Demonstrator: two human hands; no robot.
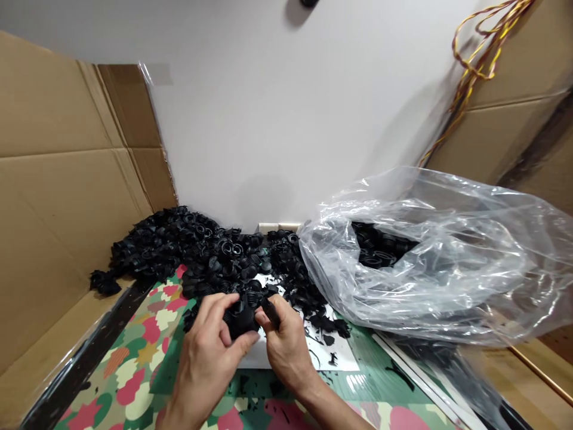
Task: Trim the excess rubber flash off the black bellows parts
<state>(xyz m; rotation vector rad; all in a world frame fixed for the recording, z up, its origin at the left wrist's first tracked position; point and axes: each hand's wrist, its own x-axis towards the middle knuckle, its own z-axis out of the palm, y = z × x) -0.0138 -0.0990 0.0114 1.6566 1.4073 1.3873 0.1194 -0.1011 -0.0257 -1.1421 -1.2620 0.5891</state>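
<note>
My left hand (208, 343) is closed around a black ribbed rubber part (244, 321), its fingers and thumb on either side. Beside it my right hand (289, 343) grips a slim black handle (271, 313); the working end is hidden, so I cannot tell which tool it is. The two hands are close together above a white sheet (344, 355). Just beyond them spreads a big heap of similar black ribbed parts (215, 245), with black scraps (329, 325) lying around on the sheet.
A clear plastic bag (447, 286) with more black parts inside stands at the right. Cardboard walls (67, 155) rise on the left and right. A white strip (421, 379) lies at front right. Yellow and brown wires (470, 77) hang at upper right. Patterned covering (134, 358) lies underneath.
</note>
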